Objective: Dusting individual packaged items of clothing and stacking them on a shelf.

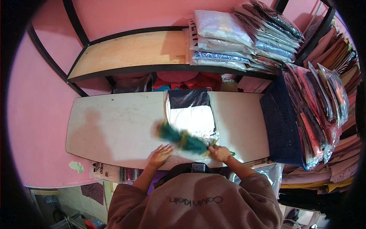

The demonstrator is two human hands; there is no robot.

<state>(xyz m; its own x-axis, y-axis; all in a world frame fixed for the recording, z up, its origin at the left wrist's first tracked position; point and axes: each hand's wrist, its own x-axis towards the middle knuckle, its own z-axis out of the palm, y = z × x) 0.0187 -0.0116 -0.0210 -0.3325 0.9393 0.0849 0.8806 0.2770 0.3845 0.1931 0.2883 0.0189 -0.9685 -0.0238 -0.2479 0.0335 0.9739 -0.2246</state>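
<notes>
Brown sweatshirt faces the table edge. Left hand: open, fingers extended, gripping nothing, apparently placed for steadying. Green-and-yellow bundle: too blurred to identify, slanting across the near end of the bagged black-and-white garment. Right hand: closed around the bundle's right end, presumably for control. Blue basket: keeps packets on edge, presumably saving space.

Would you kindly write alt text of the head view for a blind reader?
A person's right hand grips a blurred green and yellow item over a pale table; the left hand is open near the front edge. Beyond lies a black and white package; a blue basket of bagged items stands at right.
</notes>
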